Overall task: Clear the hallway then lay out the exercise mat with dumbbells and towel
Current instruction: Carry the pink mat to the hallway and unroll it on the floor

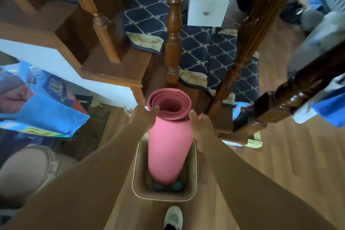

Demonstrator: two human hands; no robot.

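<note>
A rolled pink exercise mat [169, 147] stands upright in a beige basket [193, 179] on the wooden floor. My left hand [142, 115] grips the roll's top rim from the left, thumb over the edge. My right hand [200, 123] holds the roll's top from the right, thumb against it. At the basket's bottom, dark blue dumbbells [176, 186] show beneath the mat. No towel can be made out in the basket.
Wooden stair posts [173, 30] and a dark newel post [291, 99] stand right behind the basket, with patterned navy carpet on the steps. Blue bags and clutter [43, 110] lie on the left. My shoe [173, 217] is just before the basket. Wood floor stretches to the right.
</note>
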